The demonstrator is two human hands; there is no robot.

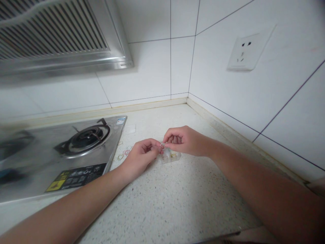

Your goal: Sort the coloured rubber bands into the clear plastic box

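Observation:
My left hand [142, 155] and my right hand [183, 139] meet over the speckled countertop [177, 196], fingers pinched together on a small clear rubber band [162, 145] between them. Just below the fingertips lies a small clear plastic box [171, 156] with several small bands inside. More small coloured rubber bands [123, 153] lie loose on the counter to the left of my left hand, next to the stove.
A steel gas stove [63, 159] with a burner [85, 137] fills the left side. A range hood [61, 37] hangs above it. White tiled walls form a corner behind, with a wall socket [245, 52] on the right wall.

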